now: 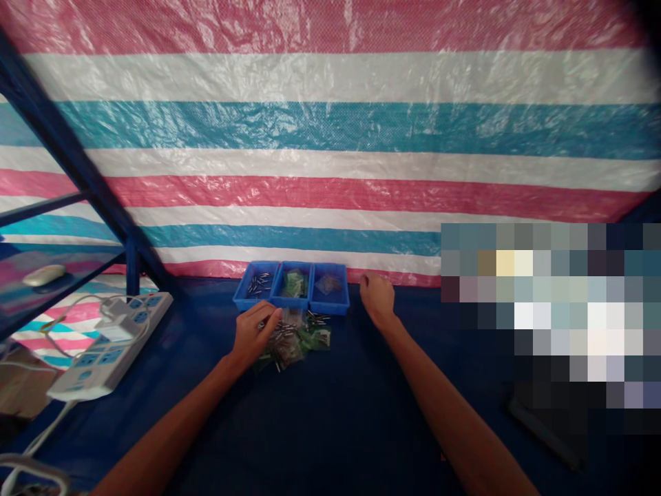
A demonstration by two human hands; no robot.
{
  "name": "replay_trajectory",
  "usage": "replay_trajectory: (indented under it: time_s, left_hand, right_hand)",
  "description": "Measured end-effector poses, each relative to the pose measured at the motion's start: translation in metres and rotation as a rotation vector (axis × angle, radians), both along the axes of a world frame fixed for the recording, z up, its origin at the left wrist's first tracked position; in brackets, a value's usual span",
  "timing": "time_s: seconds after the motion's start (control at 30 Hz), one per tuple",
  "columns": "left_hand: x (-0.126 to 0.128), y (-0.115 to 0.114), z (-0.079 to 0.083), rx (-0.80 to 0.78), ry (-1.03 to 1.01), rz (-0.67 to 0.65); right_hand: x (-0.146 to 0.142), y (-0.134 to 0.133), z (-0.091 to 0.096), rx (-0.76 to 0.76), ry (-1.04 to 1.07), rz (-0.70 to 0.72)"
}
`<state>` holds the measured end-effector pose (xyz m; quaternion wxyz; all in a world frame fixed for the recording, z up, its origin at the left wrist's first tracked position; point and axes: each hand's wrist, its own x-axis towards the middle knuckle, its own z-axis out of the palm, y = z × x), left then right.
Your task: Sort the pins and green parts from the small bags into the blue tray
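Observation:
My left hand [253,332] is at the left side of a mixed pile, its fingers curled in and the thumb towards the pile. Whatever its fingers pinch, if anything, is hidden. Small clear plastic bags [290,353], green bags [316,339] and thin dark metal pins [283,329] make up the pile. Just behind it, three blue trays stand side by side: the left tray [246,297] holds loose pins, the middle tray [292,302] green bags, the right tray [330,304] clear bags. Right of these, my right hand [379,300] is closed, apart from the tray; its fingertips are hidden.
On the left lies a white power strip [116,344] with plugs and cables. A blue metal frame [103,186] rises beside it, with a pale computer mouse [45,275] on a surface behind. Striped plastic sheeting [310,124] closes off the back. The right side is pixelated.

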<state>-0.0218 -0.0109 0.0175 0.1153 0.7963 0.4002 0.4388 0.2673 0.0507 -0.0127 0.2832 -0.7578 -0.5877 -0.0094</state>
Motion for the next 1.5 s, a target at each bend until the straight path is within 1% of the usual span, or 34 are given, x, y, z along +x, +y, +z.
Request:
replay_trajectory:
  time_s: [0.1,0.13,0.17,0.2,0.23,0.3,0.37,0.43,0.47,0.53,0.6,0.7,0.77,0.83,0.97,1.1,1.2,1.37,1.5]
  left_hand:
    - [0.000,0.000,-0.001,0.007,0.007,0.000]
    - [0.000,0.001,-0.001,0.012,0.012,0.001]
    - [0.000,0.001,-0.002,0.018,0.015,0.002]
    - [0.000,0.001,-0.002,0.023,0.017,0.003]
    - [0.000,0.001,-0.002,0.025,0.020,0.002]
    - [0.000,0.001,-0.002,0.022,0.026,-0.003]
    - [0.001,0.001,-0.001,0.015,0.036,-0.007]
    - [0.000,0.001,-0.001,0.019,0.039,0.002]
    - [0.000,0.001,-0.001,0.025,0.038,0.011]
    - [-0.001,0.002,-0.001,0.037,0.031,0.037]
    - [-0.002,0.003,-0.003,0.039,0.018,0.063]
    - [-0.003,0.005,-0.006,0.024,0.007,0.087]
    - [-0.003,0.006,-0.008,0.012,0.012,0.084]
    - [-0.003,0.006,-0.008,0.007,0.026,0.073]
    - [-0.003,0.005,-0.006,-0.002,0.062,0.064]
    - [-0.004,0.005,-0.005,-0.014,0.060,0.063]
    - [-0.003,0.005,-0.006,-0.014,0.058,0.053]
    - [-0.002,0.004,-0.008,0.001,0.076,0.054]
    - [0.000,0.004,-0.007,-0.004,0.093,0.052]
  right_hand:
    - [-0.008,-0.003,0.017,0.373,0.154,0.220]
    - [-0.012,-0.004,0.022,0.454,0.193,0.276]
    - [-0.017,-0.004,0.027,0.489,0.215,0.328]
    - [-0.023,-0.005,0.031,0.480,0.217,0.379]
    - [-0.029,-0.006,0.035,0.439,0.192,0.420]
    - [-0.043,-0.012,0.043,0.378,0.132,0.392]
    - [-0.058,-0.024,0.051,0.370,0.101,0.389]
    - [-0.074,-0.039,0.057,0.318,0.091,0.463]
    - [-0.081,-0.048,0.059,0.242,0.084,0.522]
    - [-0.094,-0.063,0.058,0.062,0.020,0.617]
    - [-0.103,-0.074,0.051,-0.103,-0.097,0.662]
    - [-0.111,-0.082,0.036,-0.227,-0.231,0.670]
    - [-0.112,-0.084,0.028,-0.247,-0.262,0.659]
    - [-0.111,-0.084,0.025,-0.250,-0.270,0.647]
    - [-0.103,-0.085,0.030,-0.253,-0.252,0.632]
    - [-0.091,-0.086,0.037,-0.295,-0.247,0.709]
    - [-0.086,-0.086,0.037,-0.325,-0.270,0.747]
    - [-0.088,-0.083,0.032,-0.343,-0.307,0.767]
    - [-0.091,-0.084,0.033,-0.334,-0.304,0.785]
